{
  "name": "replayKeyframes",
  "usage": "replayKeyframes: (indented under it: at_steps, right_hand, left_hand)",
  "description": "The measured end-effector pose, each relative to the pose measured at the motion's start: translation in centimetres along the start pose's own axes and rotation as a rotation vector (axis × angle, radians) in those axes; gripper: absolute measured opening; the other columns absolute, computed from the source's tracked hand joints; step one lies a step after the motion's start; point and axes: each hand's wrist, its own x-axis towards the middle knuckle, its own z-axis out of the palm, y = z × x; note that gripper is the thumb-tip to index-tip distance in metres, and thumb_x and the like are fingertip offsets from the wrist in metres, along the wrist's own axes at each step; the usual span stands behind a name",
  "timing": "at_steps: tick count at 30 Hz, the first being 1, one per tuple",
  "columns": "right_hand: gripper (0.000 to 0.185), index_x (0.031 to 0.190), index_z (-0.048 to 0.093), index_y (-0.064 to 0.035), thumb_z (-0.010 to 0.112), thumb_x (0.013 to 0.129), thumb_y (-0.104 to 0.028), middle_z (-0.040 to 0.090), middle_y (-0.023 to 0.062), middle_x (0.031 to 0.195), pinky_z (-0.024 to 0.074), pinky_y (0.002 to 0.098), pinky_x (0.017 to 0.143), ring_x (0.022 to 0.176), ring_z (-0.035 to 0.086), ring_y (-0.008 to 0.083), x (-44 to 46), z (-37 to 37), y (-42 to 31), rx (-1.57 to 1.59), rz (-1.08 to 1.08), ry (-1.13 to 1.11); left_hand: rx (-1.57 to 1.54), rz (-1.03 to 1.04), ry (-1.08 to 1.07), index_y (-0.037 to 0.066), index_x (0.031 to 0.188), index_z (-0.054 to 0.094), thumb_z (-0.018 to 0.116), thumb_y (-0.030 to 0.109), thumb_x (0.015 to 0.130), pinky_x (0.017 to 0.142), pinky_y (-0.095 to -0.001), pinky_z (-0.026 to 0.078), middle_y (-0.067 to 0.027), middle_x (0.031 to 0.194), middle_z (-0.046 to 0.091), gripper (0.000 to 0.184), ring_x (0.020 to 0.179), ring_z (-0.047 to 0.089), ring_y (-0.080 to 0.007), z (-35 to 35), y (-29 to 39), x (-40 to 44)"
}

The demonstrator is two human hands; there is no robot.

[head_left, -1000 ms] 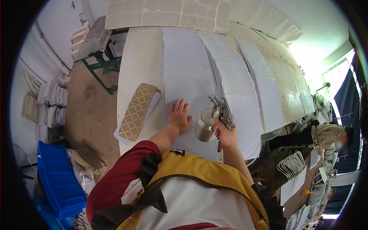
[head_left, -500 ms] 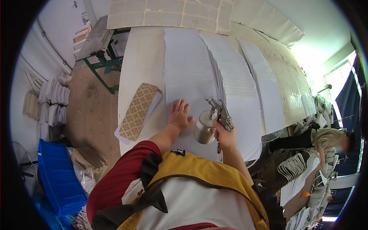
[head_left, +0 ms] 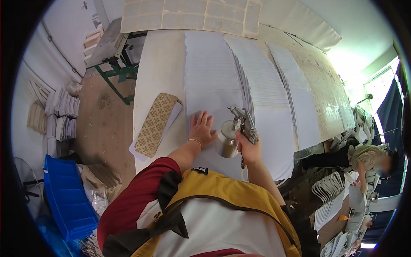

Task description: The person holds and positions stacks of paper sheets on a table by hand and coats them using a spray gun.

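Note:
My left hand (head_left: 201, 129) lies flat with fingers spread on the nearest white sheet (head_left: 209, 103) of an overlapping row. In my right hand (head_left: 249, 147) is a metal spray gun (head_left: 245, 123) with a silver cup beneath it, held by its handle just above the sheets. The gun's nozzle points away from me and slightly left. Two more rows of overlapping white sheets, a middle row (head_left: 262, 77) and a right row (head_left: 295, 81), lie alongside. Left of my left hand is a tan patterned piece (head_left: 156, 122) on top of white pieces.
The pale worktable (head_left: 158, 64) carries the rows. A green-legged stand (head_left: 117, 70) is at the far left, a blue bin (head_left: 68, 197) at lower left, and stacked white pieces (head_left: 64, 113) by the wall. Another person (head_left: 364, 158) works at the right, near white bundles.
My right hand and the spray gun have shifted slightly away from me. My left hand stays on the sheet. The person at the right has moved an arm.

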Motion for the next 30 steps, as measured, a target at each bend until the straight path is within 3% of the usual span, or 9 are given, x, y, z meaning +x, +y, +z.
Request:
replayKeyframes:
  at_steps: [9, 26, 30]
  right_hand:
    - [0.009, 0.085, 0.057, -0.0026, 0.061, 0.084, -0.01, 0.054, 0.0005, 0.063, 0.0339, 0.0218, 0.041, 0.046, 0.045, 0.0062, -0.1, -0.1, 0.1, -0.051, 0.054, -0.111]
    - [0.007, 0.081, 0.059, -0.004, 0.059, 0.084, -0.01, 0.052, -0.0008, 0.061, 0.0299, 0.0208, 0.038, 0.042, 0.042, 0.0055, 1.4, 0.3, -0.2, 0.006, -0.009, -0.071]
    - [0.007, 0.081, 0.059, -0.0036, 0.059, 0.084, -0.01, 0.052, -0.0006, 0.06, 0.03, 0.0211, 0.038, 0.042, 0.041, 0.0056, 1.8, 0.4, -0.1, -0.024, -0.026, -0.089]
  left_hand:
    - [0.011, -0.003, -0.007, 0.006, 0.136, 0.036, 0.051, 0.044, 0.081, 0.111, -0.0511, 0.006, -0.0151, 0.145, 0.024, 0.068, 0.138, 0.014, -0.0282, 0.5, -0.1, 0.0]
    - [0.021, -0.028, -0.054, 0.007, 0.137, 0.035, 0.045, 0.045, 0.084, 0.112, -0.0481, 0.003, -0.014, 0.146, 0.023, 0.066, 0.139, 0.012, -0.0263, -0.1, 0.2, 0.1]
    - [0.026, -0.01, -0.019, 0.007, 0.136, 0.036, 0.05, 0.042, 0.084, 0.111, -0.051, 0.006, -0.0146, 0.146, 0.024, 0.065, 0.138, 0.014, -0.0278, 0.1, 0.1, 0.0]
